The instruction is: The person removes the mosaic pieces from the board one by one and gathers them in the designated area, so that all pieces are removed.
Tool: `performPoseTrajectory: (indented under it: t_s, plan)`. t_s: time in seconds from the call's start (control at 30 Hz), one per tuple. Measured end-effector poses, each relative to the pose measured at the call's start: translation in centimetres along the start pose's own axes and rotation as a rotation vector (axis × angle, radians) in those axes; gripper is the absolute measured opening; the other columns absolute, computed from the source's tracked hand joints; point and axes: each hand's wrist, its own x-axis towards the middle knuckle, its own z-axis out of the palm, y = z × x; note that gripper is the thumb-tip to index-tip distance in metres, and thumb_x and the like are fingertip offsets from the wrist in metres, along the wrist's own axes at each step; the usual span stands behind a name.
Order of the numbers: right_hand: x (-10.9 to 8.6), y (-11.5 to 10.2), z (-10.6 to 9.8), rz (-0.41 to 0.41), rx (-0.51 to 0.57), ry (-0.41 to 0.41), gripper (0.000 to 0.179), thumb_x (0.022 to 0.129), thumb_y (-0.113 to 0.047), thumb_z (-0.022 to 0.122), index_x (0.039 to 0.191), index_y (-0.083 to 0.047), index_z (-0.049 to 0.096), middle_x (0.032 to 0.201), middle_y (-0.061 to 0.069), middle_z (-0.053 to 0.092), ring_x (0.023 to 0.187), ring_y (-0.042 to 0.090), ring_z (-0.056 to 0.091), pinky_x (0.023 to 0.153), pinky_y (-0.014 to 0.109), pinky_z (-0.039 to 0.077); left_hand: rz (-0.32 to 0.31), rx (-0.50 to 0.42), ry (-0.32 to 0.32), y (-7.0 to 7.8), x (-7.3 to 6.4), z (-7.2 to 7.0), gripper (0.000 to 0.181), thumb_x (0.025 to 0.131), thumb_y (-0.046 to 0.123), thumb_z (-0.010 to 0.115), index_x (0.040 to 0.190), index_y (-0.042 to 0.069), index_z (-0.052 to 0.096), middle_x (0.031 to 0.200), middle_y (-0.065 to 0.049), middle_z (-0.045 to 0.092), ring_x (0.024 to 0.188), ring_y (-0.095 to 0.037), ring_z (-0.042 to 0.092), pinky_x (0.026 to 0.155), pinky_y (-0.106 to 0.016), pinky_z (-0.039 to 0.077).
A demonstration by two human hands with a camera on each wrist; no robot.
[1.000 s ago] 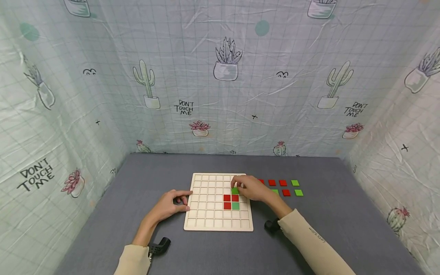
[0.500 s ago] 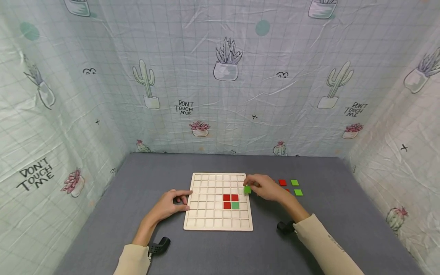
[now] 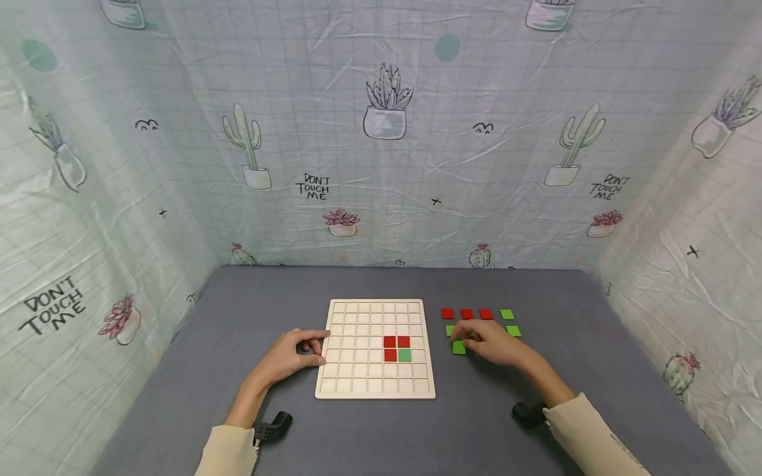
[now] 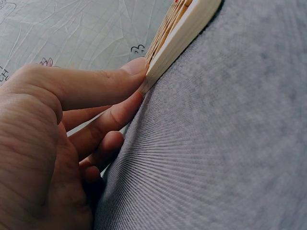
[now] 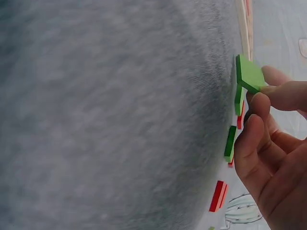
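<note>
Loose tiles lie on the grey table (image 3: 381, 439) beyond the board's right side: the far row shows three red tiles (image 3: 467, 314) and a green tile (image 3: 507, 314) at its right end, and the nearer row shows a green corner at its left and another green tile (image 3: 513, 331) at its right, with the right hand (image 3: 487, 340) covering the middle. That hand pinches a green square (image 3: 459, 348) between thumb and finger, just on the near side of the loose tiles; in the right wrist view the square stands tilted, and I cannot tell whether its lower edge touches the table. The left hand (image 3: 290, 350) has thumb and forefinger apart, both touching the left edge of the wooden board (image 3: 357, 332), its other fingers bent in below. On the board, three red squares (image 3: 389, 342) and one darker green piece (image 3: 405, 355) make a two-by-two block, with one column of plain wood cells between it and the right edge. A narrow strip of table separates that edge from the loose tiles. Broader stretches of table run left of the left hand, along the near side and right of the tiles, where the right sleeve (image 3: 589, 426) crosses. Black wrist cameras (image 3: 274, 428) stick out inward from both wrists. Printed curtains (image 3: 381, 198) hang close behind the table's far edge and along both sides.
</note>
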Motion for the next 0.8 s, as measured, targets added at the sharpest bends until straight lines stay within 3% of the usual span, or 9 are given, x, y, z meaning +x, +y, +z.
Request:
performPoseTrajectory:
  t_s: [0.37, 0.8]
  plan:
    - [-0.03, 0.43, 0.39, -0.018, -0.009, -0.017, 0.021, 0.1, -0.001, 0.06, 0.112, -0.012, 0.072, 0.09, 0.004, 0.067, 0.058, 0.004, 0.054, 0.058, 0.027, 0.049, -0.009, -0.008, -0.005, 0.16, -0.08, 0.01, 0.051, 0.086, 0.026, 0.085, 0.133, 0.014, 0.071, 0.088, 0.011, 0.068, 0.082, -0.009, 0.051, 0.078, -0.025, 0.041]
    - [-0.25, 0.02, 0.58, -0.029, -0.088, 0.006, 0.021, 0.094, -0.007, 0.072, 0.114, -0.012, 0.073, 0.097, 0.001, 0.069, 0.071, 0.004, 0.056, 0.068, 0.026, 0.049, 0.005, 0.014, 0.004, 0.06, -0.05, 0.06, 0.05, 0.085, 0.027, 0.085, 0.132, 0.016, 0.072, 0.088, 0.013, 0.068, 0.082, -0.008, 0.052, 0.079, -0.026, 0.041]
